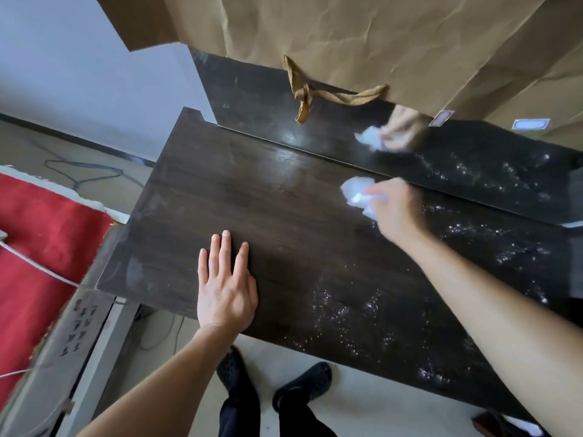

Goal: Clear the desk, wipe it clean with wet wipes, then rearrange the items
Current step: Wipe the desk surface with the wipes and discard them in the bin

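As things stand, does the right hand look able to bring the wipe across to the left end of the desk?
Probably yes. The right hand grips the wipe near the back of the desk, and the top between looks bare; the left hand rests flat nearer the front edge, off that path.

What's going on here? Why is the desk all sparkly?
A person is cleaning the dark desk. The right hand holds a crumpled wet wipe near the desk's back edge, and the left hand rests flat on the wood. The sparkles are wet speckles on the right part.
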`<state>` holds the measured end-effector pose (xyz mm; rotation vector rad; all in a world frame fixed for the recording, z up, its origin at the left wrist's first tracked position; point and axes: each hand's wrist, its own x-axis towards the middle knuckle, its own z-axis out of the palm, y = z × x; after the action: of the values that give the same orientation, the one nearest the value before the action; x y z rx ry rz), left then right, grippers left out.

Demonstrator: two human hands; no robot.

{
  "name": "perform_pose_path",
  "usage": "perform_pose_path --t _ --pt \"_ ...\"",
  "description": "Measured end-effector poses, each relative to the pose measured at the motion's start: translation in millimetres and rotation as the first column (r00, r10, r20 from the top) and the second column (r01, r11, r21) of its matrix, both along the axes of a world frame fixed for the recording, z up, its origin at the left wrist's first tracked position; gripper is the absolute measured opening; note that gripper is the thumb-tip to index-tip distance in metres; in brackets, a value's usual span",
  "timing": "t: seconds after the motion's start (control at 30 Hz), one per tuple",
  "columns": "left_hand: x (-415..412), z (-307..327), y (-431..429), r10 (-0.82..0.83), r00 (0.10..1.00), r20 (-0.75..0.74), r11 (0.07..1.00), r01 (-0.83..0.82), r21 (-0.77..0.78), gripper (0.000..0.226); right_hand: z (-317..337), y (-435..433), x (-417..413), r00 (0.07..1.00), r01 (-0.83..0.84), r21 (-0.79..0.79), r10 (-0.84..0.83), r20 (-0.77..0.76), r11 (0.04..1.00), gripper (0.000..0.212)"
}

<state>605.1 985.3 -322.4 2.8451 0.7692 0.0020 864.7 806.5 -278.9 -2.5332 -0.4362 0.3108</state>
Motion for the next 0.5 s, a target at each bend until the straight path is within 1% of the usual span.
perform_pose_path --t 0.03,0.07,0.1,0.13,0.17,0.23,0.3,0.37,0.4,0.43,0.5 --pt "0 0 0 0.0 1.0 0.002 1.0 0.0 0.0 0.054 -2 -6 14 0.988 0.132 -0.031 -0.129 0.085 0.991 0.03" --pt "0 0 0 0.0 1.0 0.005 1.0 0.0 -0.003 0.053 -4 -10 21 0.974 0.209 -0.052 -0.203 0.106 0.977 0.03" --pt "0 0 0 0.001 1.0 0.008 1.0 -0.001 -0.009 0.053 -7 -11 19 0.973 0.217 -0.064 -0.21 0.098 0.974 0.029" --pt "0 0 -1 0.002 1.0 0.01 1.0 -0.002 -0.015 0.053 -12 -13 7 0.982 0.176 -0.07 -0.169 0.089 0.982 0.025" --pt "0 0 0 0.004 1.0 0.011 1.0 -0.004 -0.018 0.053 -14 -16 -13 0.992 0.101 -0.079 -0.095 0.08 0.992 0.02" --pt "0 1 0 0.008 1.0 0.008 1.0 -0.008 -0.018 0.053 -12 -29 -68 0.99 -0.126 -0.061 0.129 0.05 0.99 0.016" --pt "0 4 -1 0.01 1.0 -0.003 1.0 -0.01 -0.022 0.054 -2 -48 -117 0.941 -0.335 -0.024 0.334 -0.048 0.942 0.022" --pt "0 6 -2 0.013 1.0 -0.004 0.999 -0.013 -0.03 0.054 10 -59 -133 0.863 -0.487 -0.054 0.472 -0.179 0.872 0.026" --pt "0 7 -2 0.017 1.0 -0.001 0.999 -0.017 -0.032 0.054 12 -58 -125 0.857 -0.498 -0.08 0.476 -0.198 0.863 0.027" --pt "1 7 -2 0.02 1.0 0.002 0.999 -0.02 -0.033 0.054 13 -52 -110 0.89 -0.439 -0.081 0.421 -0.173 0.895 0.027" --pt "1 6 -2 0.025 1.0 0.006 0.999 -0.025 -0.031 0.053 11 -35 -72 0.978 -0.205 -0.052 0.203 -0.045 0.977 0.029"
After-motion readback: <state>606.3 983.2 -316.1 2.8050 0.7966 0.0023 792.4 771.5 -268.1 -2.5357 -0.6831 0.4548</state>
